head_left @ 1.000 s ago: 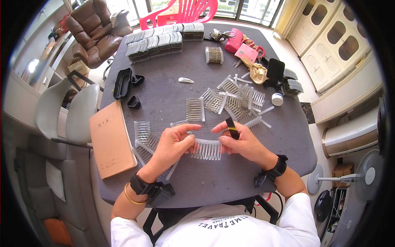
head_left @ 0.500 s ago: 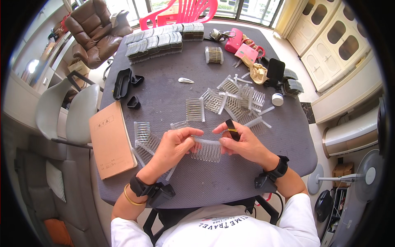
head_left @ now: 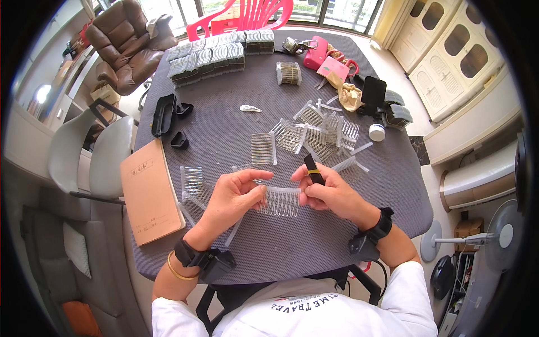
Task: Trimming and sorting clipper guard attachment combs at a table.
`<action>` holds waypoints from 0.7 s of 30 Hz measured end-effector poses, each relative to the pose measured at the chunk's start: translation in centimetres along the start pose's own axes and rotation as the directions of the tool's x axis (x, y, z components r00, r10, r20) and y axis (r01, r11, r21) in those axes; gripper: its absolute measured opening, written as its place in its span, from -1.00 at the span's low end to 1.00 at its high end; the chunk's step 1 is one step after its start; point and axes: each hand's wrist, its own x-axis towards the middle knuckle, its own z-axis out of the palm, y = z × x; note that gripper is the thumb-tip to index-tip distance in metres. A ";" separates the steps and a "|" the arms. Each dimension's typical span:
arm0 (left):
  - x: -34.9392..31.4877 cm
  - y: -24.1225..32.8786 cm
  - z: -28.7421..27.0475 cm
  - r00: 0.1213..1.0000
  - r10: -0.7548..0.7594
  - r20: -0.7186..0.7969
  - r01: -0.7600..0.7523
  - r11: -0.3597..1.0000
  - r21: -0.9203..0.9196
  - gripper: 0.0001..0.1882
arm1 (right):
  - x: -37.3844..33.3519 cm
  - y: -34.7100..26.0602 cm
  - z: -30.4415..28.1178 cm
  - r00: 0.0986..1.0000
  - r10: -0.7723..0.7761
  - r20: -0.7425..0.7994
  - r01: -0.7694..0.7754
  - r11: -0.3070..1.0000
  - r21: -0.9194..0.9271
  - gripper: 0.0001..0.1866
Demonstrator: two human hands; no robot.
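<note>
- Left hand (head_left: 236,192): partly curled, thumb pinching one end of a clear comb (head_left: 280,203).
- Right hand (head_left: 330,192): partly curled, black strip (head_left: 312,168) against its fingers; fingertips at the comb's other end, firm grip I cannot confirm.
- Comb: above the grey table (head_left: 292,247), teeth toward the person.

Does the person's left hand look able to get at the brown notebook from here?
Probably yes: the notebook lies close by on the left, with only loose combs between, though the left hand would likely need to release the held comb first.
</note>
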 end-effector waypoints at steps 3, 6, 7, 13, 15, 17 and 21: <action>0.1 0.1 0.0 1.000 -0.024 -0.003 0.024 1.000 -0.004 -0.70 | 0.0 -0.4 0.1 0.999 0.040 -0.025 -0.040 0.999 0.009 -0.74; 0.2 0.0 0.0 1.000 0.004 0.002 -0.003 0.999 -0.036 -0.69 | 0.0 0.1 0.4 0.997 -0.060 -0.043 0.056 0.994 -0.098 -0.75; 0.2 -0.1 0.0 1.000 0.003 -0.002 -0.003 0.999 -0.035 -0.69 | 0.1 0.0 0.2 0.997 -0.060 -0.040 0.056 0.994 -0.097 -0.75; 1.1 -0.6 -1.2 0.837 0.535 -0.112 -0.303 0.624 0.720 -0.61 | -0.6 -2.4 -2.3 0.831 -0.327 -0.450 0.273 0.944 -0.183 -0.81; 1.4 -0.5 -0.6 0.834 0.545 -0.082 -0.187 0.420 0.888 -0.49 | -0.7 -2.4 -3.4 0.803 -0.354 -0.480 0.321 0.935 -0.152 -0.81; 1.6 -0.8 -0.5 0.855 0.519 -0.016 -0.196 0.350 0.916 -0.44 | -0.4 -2.1 -3.4 0.779 -0.378 -0.501 0.372 0.921 -0.116 -0.82; 2.3 -1.2 -0.4 0.834 0.525 0.169 -0.279 0.137 0.951 -0.50 | 0.4 -1.0 -1.4 0.824 -0.399 -0.402 0.271 0.901 -0.339 -0.83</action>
